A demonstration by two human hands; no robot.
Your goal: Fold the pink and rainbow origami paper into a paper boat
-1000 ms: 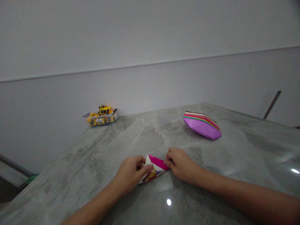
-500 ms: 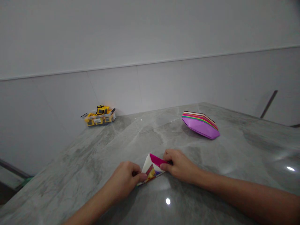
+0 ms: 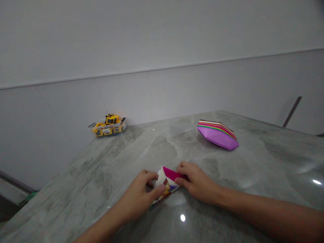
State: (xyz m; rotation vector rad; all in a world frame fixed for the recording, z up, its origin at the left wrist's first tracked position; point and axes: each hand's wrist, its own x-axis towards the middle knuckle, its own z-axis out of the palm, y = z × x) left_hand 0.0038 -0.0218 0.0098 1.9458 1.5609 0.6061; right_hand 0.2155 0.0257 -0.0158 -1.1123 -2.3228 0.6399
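A grey marble-patterned table (image 3: 253, 175), smooth and glossy enough to throw back ceiling lights, fills the lower view and meets a plain pale wall (image 3: 162, 50). Toward the far right of it lies a stack of coloured paper (image 3: 218, 135), purple sheet lowest, its rainbow edges fanned and the whole pile bowed. At the far left corner sits a clear plastic box (image 3: 108, 127) holding yellow toy trucks (image 3: 111, 119), one perched on top. Near the front edge, between the two hands, lies a small folded paper (image 3: 167, 180), stiff and creased into a triangle, magenta on the upper flap, white beneath, with a printed patch of red and yellow. The left hand (image 3: 141, 199) pinches its near corner between thumb and curled fingers. The right hand (image 3: 196, 180) presses fingertips down on the magenta edge, fingers close together.
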